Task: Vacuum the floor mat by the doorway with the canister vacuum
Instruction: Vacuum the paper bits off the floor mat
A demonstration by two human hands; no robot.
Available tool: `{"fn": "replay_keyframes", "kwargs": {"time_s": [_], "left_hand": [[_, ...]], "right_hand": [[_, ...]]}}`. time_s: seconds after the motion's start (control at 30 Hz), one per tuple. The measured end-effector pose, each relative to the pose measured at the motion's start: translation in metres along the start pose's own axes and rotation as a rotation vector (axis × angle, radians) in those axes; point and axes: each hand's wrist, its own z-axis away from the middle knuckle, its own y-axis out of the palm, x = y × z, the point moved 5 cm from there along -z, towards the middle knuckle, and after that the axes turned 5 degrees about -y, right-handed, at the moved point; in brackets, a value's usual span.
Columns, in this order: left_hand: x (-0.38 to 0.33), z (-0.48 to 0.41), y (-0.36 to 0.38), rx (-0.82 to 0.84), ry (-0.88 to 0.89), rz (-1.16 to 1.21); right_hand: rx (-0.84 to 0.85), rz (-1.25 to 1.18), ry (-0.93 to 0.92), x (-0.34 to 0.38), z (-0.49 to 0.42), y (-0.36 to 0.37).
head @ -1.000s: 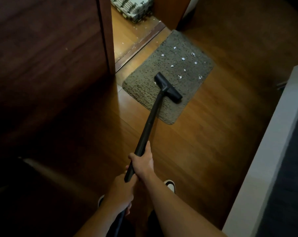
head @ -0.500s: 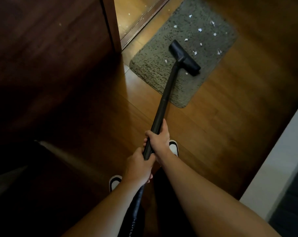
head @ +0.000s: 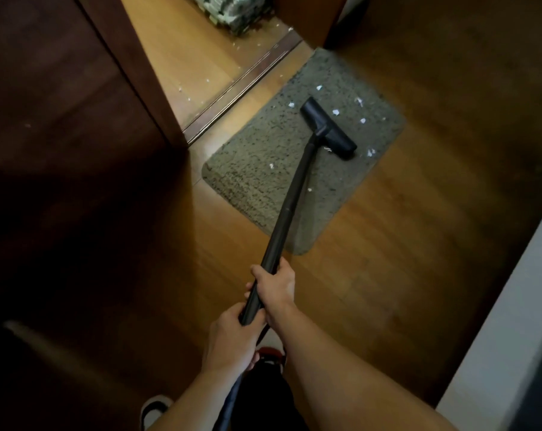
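Right hand (head: 274, 287): wrapped around the black wand, fingers (head: 253, 286) curled shut on the tube, thumb side toward the far end.
Left hand (head: 229, 342): gripping the same wand just behind the right hand, nearer the body, fingers closed around the tube's lower end; fingertips mostly hidden under the hand.
Wand (head: 290, 200): long axis running from the two hands up and slightly right, away from the body, slanting down to the floor; far end pointing toward the doorway side of the mat.
Floor nozzle (head: 327, 129): well ahead of the fingers, resting on the mat, its long bar set crosswise to the wand, running upper left to lower right.
Floor mat (head: 257, 169): grey and shaggy, lying on the wooden floor (head: 372, 275) ahead of both hands, long axis diagonal, far corner near the door track (head: 241, 88).
White scraps (head: 335, 112): scattered on the mat beyond and beside the nozzle; a few lying between nozzle and hands, close to the wand; more past the track on the lighter floor.
Hose (head: 229, 405): dark, dropping from behind the left hand toward the bottom edge.
Shoes: one white (head: 154, 409) below and left of the left hand, one with red (head: 269, 356) just under the hands.
Dark wooden door (head: 61, 104): far left of the fingers.
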Motion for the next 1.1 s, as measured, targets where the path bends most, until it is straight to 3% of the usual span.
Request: {"fn": "replay_keyframes", "kwargs": {"time_s": [0.17,0.37,1.1], "left_hand": [[-0.032,-0.018,0.013,-0.010,0.071,-0.008],[-0.023,-0.018,0.009,0.020,0.053,0.003],[0.142,0.044,-0.090,0.059,-0.082,-0.060]], "right_hand": [[-0.027,0.011,-0.008,0.024,-0.029,-0.018],[-0.030,0.007,-0.022,0.021,-0.020,-0.013],[-0.034,-0.116,0.062,-0.098,0.122,0.095]]}}
